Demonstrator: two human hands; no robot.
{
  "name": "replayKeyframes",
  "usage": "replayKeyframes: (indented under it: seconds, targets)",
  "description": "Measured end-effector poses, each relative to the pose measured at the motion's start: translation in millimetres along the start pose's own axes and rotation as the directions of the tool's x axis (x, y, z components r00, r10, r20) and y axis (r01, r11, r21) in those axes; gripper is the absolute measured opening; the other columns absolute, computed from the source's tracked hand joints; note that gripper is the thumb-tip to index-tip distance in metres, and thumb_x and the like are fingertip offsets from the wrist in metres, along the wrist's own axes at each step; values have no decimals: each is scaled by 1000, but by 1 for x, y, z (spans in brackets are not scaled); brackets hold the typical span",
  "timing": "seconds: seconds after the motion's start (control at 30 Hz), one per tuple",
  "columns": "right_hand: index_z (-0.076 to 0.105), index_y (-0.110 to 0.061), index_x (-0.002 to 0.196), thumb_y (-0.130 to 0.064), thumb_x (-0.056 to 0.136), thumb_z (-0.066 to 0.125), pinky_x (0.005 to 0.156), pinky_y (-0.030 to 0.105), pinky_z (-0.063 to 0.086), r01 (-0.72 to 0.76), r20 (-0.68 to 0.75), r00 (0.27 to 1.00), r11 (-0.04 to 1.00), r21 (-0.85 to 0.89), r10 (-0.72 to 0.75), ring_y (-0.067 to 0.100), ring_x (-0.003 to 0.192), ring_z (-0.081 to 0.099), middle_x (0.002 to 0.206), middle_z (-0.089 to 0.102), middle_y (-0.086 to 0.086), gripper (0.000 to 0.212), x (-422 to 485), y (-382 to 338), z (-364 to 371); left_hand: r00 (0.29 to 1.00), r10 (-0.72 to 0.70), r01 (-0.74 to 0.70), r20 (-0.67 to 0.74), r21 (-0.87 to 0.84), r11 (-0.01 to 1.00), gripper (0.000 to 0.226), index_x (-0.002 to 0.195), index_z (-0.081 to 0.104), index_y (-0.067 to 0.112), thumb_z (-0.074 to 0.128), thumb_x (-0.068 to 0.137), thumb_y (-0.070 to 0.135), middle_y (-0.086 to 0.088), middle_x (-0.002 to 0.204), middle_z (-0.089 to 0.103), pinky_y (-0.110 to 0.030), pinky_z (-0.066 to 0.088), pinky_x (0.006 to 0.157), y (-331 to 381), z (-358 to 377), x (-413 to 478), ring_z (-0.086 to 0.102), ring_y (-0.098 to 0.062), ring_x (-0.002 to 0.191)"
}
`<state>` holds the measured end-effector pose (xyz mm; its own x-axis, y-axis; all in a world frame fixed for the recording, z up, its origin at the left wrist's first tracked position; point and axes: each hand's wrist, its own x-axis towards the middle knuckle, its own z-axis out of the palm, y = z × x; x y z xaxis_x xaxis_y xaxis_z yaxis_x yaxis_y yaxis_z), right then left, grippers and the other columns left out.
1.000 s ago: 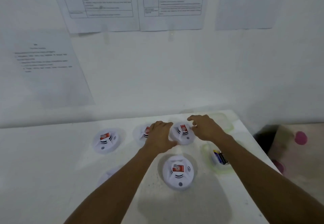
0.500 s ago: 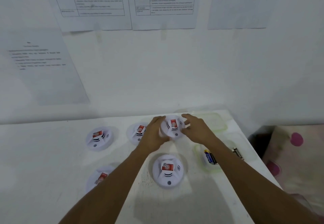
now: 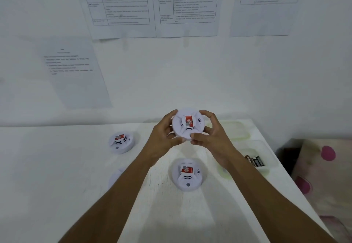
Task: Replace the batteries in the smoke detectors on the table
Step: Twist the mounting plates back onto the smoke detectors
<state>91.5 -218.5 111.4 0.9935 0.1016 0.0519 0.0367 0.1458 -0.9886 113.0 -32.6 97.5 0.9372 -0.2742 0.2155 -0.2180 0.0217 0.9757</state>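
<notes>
Two bare forearms stretched forward over a white desk [image 3: 57,176]. Nearest lay one smoke detector [image 3: 187,175], closed and face up, with a clear tub of batteries [image 3: 254,161] to its right. Beyond it, the left hand [image 3: 163,138] and right hand [image 3: 212,138] clasped a second detector [image 3: 188,124] by its rim, holding it in the air above the desk. A third detector [image 3: 120,141] sat off to the left. No casing looked opened (so, by appearance, every battery swap remained to do). A second earlier the clasped detector had rested on the desk; it had since been lifted.
</notes>
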Motion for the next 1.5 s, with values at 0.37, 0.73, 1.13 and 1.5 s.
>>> replayKeyframes:
  seconds: [0.37,0.73,1.13,1.5]
  targets:
    - [50,-38,124,3,79,72,69,32,57,88,-66,994,996,8,-87,25,103,67,120,65,7,65,-43,6,20,994,-84,74,-76,-126,989,40,132,55,20,64,93,22,-8,116,71,-46,56,91,12,4,-39,68,-29,107]
    - [46,-41,125,-3,77,77,65,30,57,90,-96,991,994,-68,-96,23,108,65,126,61,4,68,-57,6,33,994,-47,44,-98,-25,999,34,128,58,26,62,95,27,-3,106,74,-36,59,77,20,0,-59,71,-28,92]
    - [43,-42,126,-3,80,75,65,29,56,101,-78,991,990,-103,-109,20,104,66,124,62,2,68,-64,7,38,994,-14,15,-107,3,1000,32,128,58,29,61,96,28,-2,106,74,-32,57,71,21,-1,-70,70,-26,87]
    - [49,-36,128,-17,92,64,81,38,54,68,36,997,991,-113,-64,29,100,67,110,72,8,43,-67,-5,24,993,-9,4,-121,-42,999,31,128,59,28,59,97,26,-1,107,74,-33,58,74,22,-3,-74,68,-31,94]
